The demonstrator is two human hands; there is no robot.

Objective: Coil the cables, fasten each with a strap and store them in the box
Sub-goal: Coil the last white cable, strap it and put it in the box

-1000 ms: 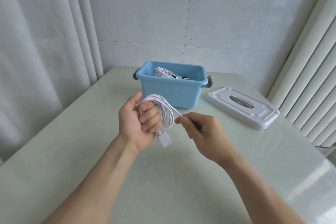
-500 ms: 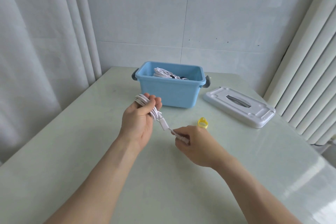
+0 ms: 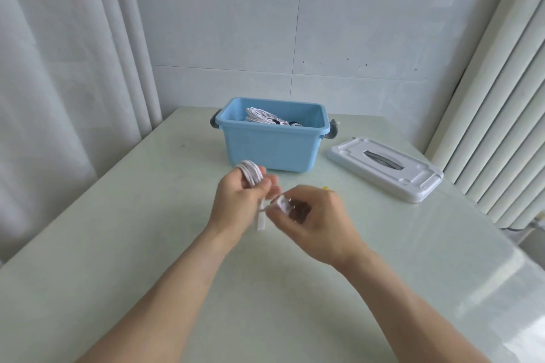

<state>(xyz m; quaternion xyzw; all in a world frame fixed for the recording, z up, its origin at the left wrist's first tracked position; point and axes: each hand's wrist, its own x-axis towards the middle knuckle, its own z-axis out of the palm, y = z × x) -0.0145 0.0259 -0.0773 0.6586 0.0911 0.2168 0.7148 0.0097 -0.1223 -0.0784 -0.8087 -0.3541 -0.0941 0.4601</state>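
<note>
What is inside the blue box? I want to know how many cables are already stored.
Inside the blue box lies at least one white coiled cable, with something dark beside it. The front wall hides everything lower, so the count cannot be told.

Single head cam, wide-angle, looks fwd and down at table [image 3: 124, 244], hands close below centre.

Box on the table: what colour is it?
Light blue box, with grey side latches; seen in the head view, the only one.
</note>
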